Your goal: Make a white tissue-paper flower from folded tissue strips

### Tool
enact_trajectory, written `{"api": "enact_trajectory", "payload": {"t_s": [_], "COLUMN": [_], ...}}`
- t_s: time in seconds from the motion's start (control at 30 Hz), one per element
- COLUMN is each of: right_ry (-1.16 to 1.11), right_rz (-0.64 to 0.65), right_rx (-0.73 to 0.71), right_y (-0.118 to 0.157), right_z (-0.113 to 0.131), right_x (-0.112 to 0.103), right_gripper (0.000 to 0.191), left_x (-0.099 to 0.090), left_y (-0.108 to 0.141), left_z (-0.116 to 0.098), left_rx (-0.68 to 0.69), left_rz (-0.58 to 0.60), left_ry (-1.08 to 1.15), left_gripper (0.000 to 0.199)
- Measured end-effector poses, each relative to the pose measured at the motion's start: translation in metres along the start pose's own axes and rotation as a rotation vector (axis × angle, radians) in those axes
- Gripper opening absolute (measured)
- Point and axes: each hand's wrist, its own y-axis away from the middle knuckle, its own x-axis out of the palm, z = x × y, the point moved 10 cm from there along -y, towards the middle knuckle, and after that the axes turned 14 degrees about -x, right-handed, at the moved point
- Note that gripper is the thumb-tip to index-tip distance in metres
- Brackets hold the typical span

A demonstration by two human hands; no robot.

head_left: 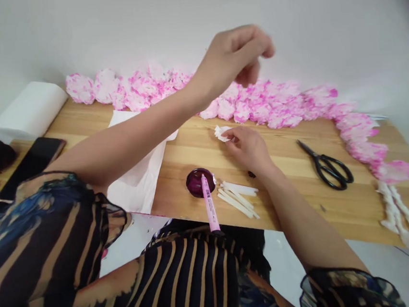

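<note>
Beyond the dish (189, 186), the right hand (250, 147) is pinching ruffled paper (220, 133); the left hand (230, 57) is hovering farther, grip unclear.

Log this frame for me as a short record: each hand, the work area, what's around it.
Left hand: the hand is raised, fingers curled; whether it holds anything cannot be told
Right hand: the hand has its grip on a small crumpled white piece
Near edge: pink tube lying across a dark purple dish; white strips beside it
Right side: black-handled scissors
Back: row of pink-and-white ruffled pieces
Left side: white sheet, white roll, dark phone
</note>
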Motion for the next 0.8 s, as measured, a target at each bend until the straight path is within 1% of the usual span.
{"api": "enact_trajectory", "payload": {"t_s": [0.03,0.07,0.13,0.23,0.3,0.4,0.47,0.57,0.7,0.8], "right_ry": [-0.029,-0.060,-0.119,-0.244,-0.313,-0.354,-0.362,-0.375,-0.384,-0.395], "right_rz": [-0.013,-0.026,-0.065,-0.137,-0.162,-0.165,-0.160,-0.156,-0.158,-0.149], "right_rx": [0.039,0.082,0.162,0.232,0.253,0.252,0.244,0.239,0.244,0.249], "right_y": [0.001,0.001,0.003,0.005,0.006,0.007,0.007,0.007,0.007,0.007], "right_z": [-0.003,-0.007,-0.013,-0.018,-0.019,-0.018,-0.016,-0.014,-0.010,-0.008], "right_x": [-0.002,-0.003,-0.007,-0.011,-0.009,-0.005,-0.002,-0.001,-0.002,-0.002], "right_gripper": [0.027,0.026,0.024,0.025,0.028,0.029,0.029,0.027,0.028,0.031], "left_x": [-0.004,-0.003,0.003,0.009,0.009,0.008,0.006,0.002,-0.001,-0.002], "left_y": [0.008,0.018,0.044,0.076,0.085,0.085,0.081,0.077,0.079,0.081], "left_z": [0.005,0.014,0.033,0.071,0.094,0.111,0.118,0.125,0.131,0.133], "left_rx": [-0.032,-0.077,-0.127,-0.192,-0.230,-0.225,-0.235,-0.238,-0.234,-0.252], "left_rz": [-0.030,-0.022,0.019,0.085,0.086,0.047,-0.007,-0.066,-0.088,-0.090], "left_ry": [-0.009,-0.049,-0.208,-0.349,-0.465,-0.564,-0.572,-0.520,-0.450,-0.407], "left_gripper": [0.025,0.029,0.039,0.035,0.028,0.019,0.019,0.021,0.023,0.020]}}
